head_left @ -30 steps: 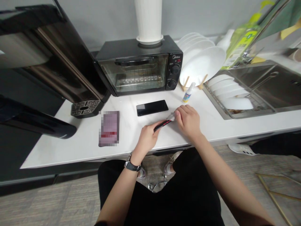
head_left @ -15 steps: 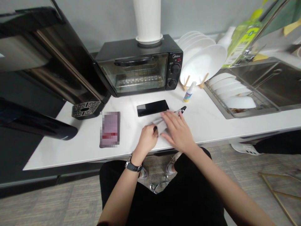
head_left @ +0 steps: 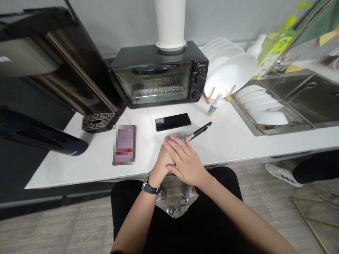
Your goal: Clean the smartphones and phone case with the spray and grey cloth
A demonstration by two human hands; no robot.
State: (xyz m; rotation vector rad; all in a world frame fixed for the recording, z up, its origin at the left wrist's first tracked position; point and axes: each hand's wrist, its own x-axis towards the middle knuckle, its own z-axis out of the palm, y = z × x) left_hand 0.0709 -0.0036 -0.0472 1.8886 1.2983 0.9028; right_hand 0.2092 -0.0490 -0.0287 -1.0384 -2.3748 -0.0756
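Two met, right hand (head_left: 188, 161) pressed over left hand (head_left: 160, 160), grip hidden; wiping, apparently, and the dark object (head_left: 201, 131) next needed steadying.

From the smartphone (head_left: 173, 121) on the kitchen counter (head_left: 235, 137), the toaster oven (head_left: 159, 83) is at eleven o'clock, spray bottle (head_left: 214, 106) at two, hands (head_left: 188, 163) at six.

Plain grey wall (head_left: 132, 21) behind a white countertop (head_left: 235, 143), streaked grey-brown floor (head_left: 79, 225) below.

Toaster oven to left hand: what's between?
Head view: the black phone, flat on the white counter, lies between the toaster oven and left hand.
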